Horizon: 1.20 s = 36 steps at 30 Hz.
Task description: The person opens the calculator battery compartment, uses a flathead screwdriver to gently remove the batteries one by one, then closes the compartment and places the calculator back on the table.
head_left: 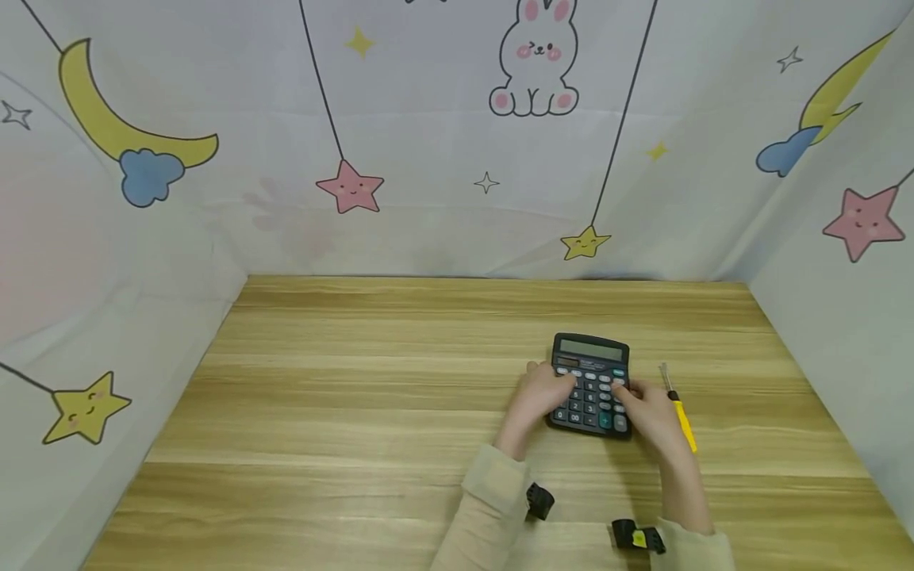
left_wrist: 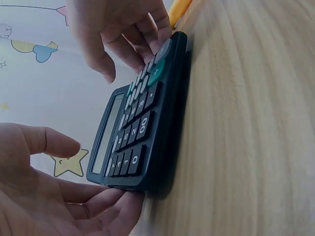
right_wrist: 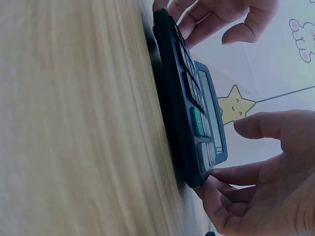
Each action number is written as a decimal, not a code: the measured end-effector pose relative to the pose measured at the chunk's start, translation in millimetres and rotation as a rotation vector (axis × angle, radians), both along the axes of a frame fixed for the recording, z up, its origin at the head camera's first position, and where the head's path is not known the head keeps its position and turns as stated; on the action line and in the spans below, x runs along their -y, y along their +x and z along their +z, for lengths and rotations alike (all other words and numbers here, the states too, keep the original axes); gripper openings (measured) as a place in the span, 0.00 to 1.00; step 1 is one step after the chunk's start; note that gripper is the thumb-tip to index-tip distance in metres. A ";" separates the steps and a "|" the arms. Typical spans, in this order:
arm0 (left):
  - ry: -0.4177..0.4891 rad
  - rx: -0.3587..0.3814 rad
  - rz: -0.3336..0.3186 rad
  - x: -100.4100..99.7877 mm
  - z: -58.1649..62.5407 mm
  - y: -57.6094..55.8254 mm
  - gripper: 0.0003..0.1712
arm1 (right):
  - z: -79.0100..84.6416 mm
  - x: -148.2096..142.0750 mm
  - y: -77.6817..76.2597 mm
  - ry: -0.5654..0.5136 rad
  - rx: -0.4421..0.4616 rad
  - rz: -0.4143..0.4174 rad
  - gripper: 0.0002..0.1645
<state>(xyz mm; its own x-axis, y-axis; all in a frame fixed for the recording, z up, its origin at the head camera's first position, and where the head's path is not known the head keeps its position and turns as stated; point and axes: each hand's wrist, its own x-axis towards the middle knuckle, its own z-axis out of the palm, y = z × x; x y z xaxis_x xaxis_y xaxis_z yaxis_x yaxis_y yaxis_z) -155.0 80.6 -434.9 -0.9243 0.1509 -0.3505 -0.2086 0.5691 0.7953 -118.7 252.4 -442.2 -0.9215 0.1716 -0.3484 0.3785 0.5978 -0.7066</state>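
Cream sleeves (head_left: 481,519) enter at six o'clock. The right hand (head_left: 651,411) touches the calculator (head_left: 589,388) at its three o'clock edge, the left hand (head_left: 537,394) at nine; both have thumbs spread above the keys, pinching nothing. The calculator sits at four o'clock from the view's centre, the yellow-handled screwdriver (head_left: 683,420) just beside the right hand, the printed cloth (head_left: 443,238) behind at twelve.

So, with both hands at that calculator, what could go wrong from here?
The right hand is close beside the yellow-handled screwdriver, so a sideways move might knock it. The thumb of the left hand is raised above the calculator, so it might press keys by accident.
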 end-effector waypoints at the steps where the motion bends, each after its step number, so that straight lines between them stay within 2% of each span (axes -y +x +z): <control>1: 0.003 -0.004 0.000 0.4 0.5 0.7 0.27 | 0.2 0.1 -0.2 0.011 -0.003 0.006 0.39; 8: 0.012 -0.046 -0.004 0.5 5.6 4.3 0.25 | 3.4 -0.8 1.1 0.014 -0.026 0.013 0.39; 17: -0.014 -0.088 0.006 -4.8 6.0 4.8 0.23 | 7.0 -0.2 0.1 0.001 -0.049 0.003 0.40; 36: 0.084 -0.121 0.043 -2.6 14.2 8.3 0.22 | 15.6 3.7 1.6 0.007 -0.044 -0.004 0.42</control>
<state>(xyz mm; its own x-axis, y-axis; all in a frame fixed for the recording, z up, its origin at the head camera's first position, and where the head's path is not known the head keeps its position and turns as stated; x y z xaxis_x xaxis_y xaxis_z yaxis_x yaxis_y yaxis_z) -146.7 83.2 -420.7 -0.9653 0.1345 -0.2240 -0.1311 0.4922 0.8605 -117.2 248.7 -426.6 -0.9350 0.1780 -0.3067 0.3501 0.6016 -0.7180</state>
